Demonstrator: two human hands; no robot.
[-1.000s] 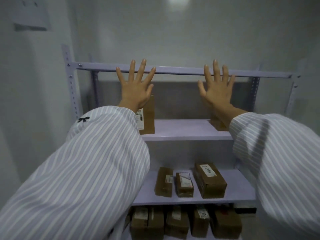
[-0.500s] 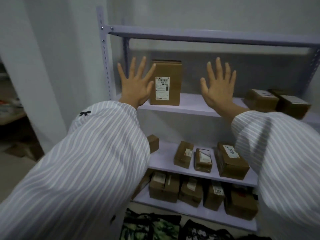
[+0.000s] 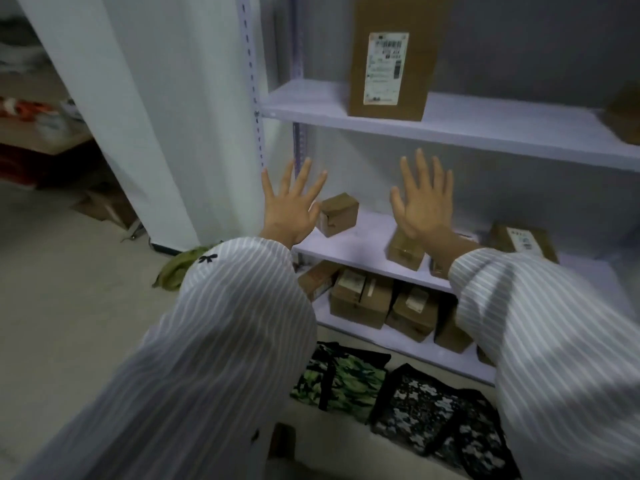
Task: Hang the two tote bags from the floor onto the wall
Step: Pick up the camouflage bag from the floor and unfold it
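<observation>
**Both hands up and spread, both totes lying on the floor below**

Starting at the far left, a low table (image 3: 45, 133) is showing in the blur with some clutter on it, and a flattened piece of cardboard (image 3: 104, 206) is lying on the floor (image 3: 69, 323) beside the white wall (image 3: 145, 116). An olive cloth (image 3: 178, 268) is bunching on the floor at the foot of that wall.

The striped left sleeve (image 3: 225, 341) is reaching forward, and the left hand (image 3: 289, 211) is hovering in front of the shelf rack (image 3: 485, 133), its fingers (image 3: 304, 174) splayed wide and gripping nothing. Just to its right, a small box (image 3: 337, 214) is sitting on the middle shelf. Higher up, a tall labelled box (image 3: 391, 57) is standing upright on the upper shelf.

Down below the hands, the green camouflage tote bag (image 3: 341, 382) is lying flat on the floor in front of the bottom shelf, well apart from either set of fingers. More boxes (image 3: 360, 299) are crowding the bottom shelf behind it.

The right hand (image 3: 420, 206) is raised level with the left, its fingers (image 3: 423, 168) straight, slightly spread and empty. Underneath it, the grey camouflage tote bag (image 3: 426, 410) is lying just beside the green one, also far under the hands. The right sleeve (image 3: 554, 341) is covering part of that bag's right side.
</observation>
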